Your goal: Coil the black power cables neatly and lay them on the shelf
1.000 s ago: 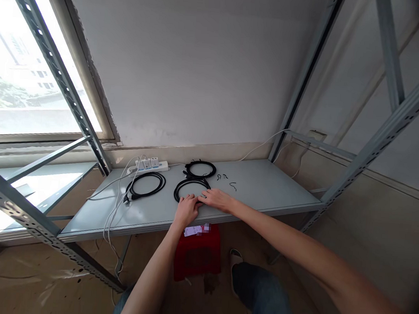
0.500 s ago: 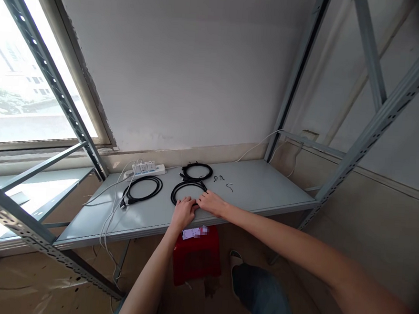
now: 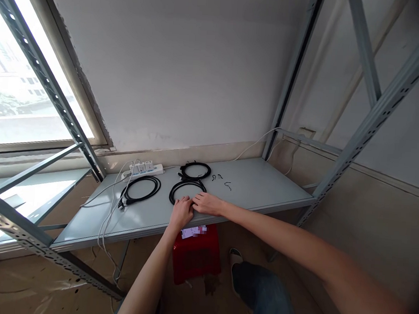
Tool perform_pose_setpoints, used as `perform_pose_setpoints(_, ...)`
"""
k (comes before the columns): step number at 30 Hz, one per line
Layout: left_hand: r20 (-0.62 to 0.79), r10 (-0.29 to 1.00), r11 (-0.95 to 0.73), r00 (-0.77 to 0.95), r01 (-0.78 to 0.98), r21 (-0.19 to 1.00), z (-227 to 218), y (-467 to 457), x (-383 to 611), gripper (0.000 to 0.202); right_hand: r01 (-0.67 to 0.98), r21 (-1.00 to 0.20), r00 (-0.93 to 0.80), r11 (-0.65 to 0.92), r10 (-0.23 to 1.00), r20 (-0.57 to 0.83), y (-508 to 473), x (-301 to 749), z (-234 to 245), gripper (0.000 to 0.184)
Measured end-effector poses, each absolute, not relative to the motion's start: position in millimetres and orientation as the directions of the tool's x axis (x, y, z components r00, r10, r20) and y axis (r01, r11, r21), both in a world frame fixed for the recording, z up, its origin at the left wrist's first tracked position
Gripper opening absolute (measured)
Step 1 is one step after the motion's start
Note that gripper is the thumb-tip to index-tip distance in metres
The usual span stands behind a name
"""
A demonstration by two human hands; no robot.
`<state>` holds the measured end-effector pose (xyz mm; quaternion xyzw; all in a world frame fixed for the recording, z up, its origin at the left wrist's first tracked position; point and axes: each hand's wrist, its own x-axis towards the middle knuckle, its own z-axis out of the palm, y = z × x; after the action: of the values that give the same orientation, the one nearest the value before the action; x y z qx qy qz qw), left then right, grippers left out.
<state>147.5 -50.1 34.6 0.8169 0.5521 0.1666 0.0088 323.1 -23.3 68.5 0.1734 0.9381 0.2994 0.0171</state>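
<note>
Three coiled black cables lie on a grey metal shelf (image 3: 264,189). My left hand (image 3: 181,211) and my right hand (image 3: 208,203) meet at the near edge of the middle coil (image 3: 186,188), fingers pressed together on its loops. A second coil (image 3: 140,189) with a plug lies to the left. The third coil (image 3: 194,170) sits farther back. A few small black twist ties (image 3: 222,180) lie just right of the coils.
A white power strip (image 3: 143,168) with white leads sits at the shelf's back left, its cords trailing over the front edge. A red plastic stool (image 3: 197,255) stands under the shelf. Perforated steel uprights (image 3: 39,68) frame both sides; a window is at left.
Both hands have stayed on the middle coil's near edge, shifting slightly left as the view drifted. The other coils and ties have not moved.
</note>
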Motion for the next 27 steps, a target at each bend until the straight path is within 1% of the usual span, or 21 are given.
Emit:
perform_pose_setpoints(3,0.270,0.902,-0.394,0.338,0.898,0.193,34.5,-50.0,147.6,0.024,0.436,0.529,-0.886,0.728,0.450,0.112,-29.1,319.1,65.9,0.018)
perform_pose_setpoints(6,0.278,0.900,-0.395,0.334,0.896,0.202,33.8,-49.8,147.6,0.023,0.540,0.476,-0.824,0.694,0.550,0.133,-34.8,314.9,62.5,0.028)
perform_pose_setpoints(8,0.278,0.902,-0.395,0.332,0.893,0.214,33.5,-49.8,147.4,0.023,0.592,0.453,-0.786,0.667,0.602,0.141,-36.7,313.7,60.0,0.032)
perform_pose_setpoints(10,0.278,0.901,-0.398,0.332,0.889,0.226,33.6,-49.8,147.1,0.024,0.621,0.436,-0.764,0.652,0.628,0.148,-37.2,315.3,57.2,0.030)
perform_pose_setpoints(13,0.282,0.899,-0.405,0.336,0.884,0.235,34.0,-49.9,147.0,0.024,0.631,0.406,-0.759,0.661,0.633,0.149,-36.7,322.6,52.5,0.025)
perform_pose_setpoints(17,0.284,0.893,-0.416,0.348,0.881,0.226,33.9,-49.4,147.3,0.023,0.640,0.377,-0.753,0.670,0.644,0.135,-38.1,329.5,50.0,0.021)
perform_pose_setpoints(19,0.288,0.891,-0.419,0.352,0.881,0.219,33.3,-48.7,147.4,0.023,0.665,0.343,-0.733,0.663,0.667,0.133,-39.3,327.2,52.6,0.020)
perform_pose_setpoints(20,0.289,0.890,-0.419,0.352,0.882,0.216,32.9,-48.3,147.3,0.023,0.692,0.305,-0.712,0.655,0.688,0.138,-39.7,324.9,54.9,0.020)
perform_pose_setpoints(22,0.287,0.892,-0.415,0.349,0.885,0.213,32.3,-47.5,147.1,0.022,0.773,0.174,-0.633,0.610,0.759,0.154,-39.3,319.6,60.1,0.017)
perform_pose_setpoints(23,0.285,0.893,-0.413,0.348,0.885,0.214,32.1,-47.1,147.0,0.022,0.822,0.084,-0.569,0.563,0.807,0.161,-38.4,317.3,62.5,0.015)
perform_pose_setpoints(25,0.281,0.894,-0.413,0.349,0.884,0.218,32.0,-46.6,146.8,0.020,0.893,-0.138,-0.406,0.427,0.900,0.160,-35.7,314.2,65.7,0.009)
perform_pose_setpoints(27,0.281,0.894,-0.414,0.349,0.883,0.221,32.2,-46.5,147.0,0.020,0.881,-0.381,-0.249,0.281,0.960,0.130,-32.6,313.2,65.9,0.005)
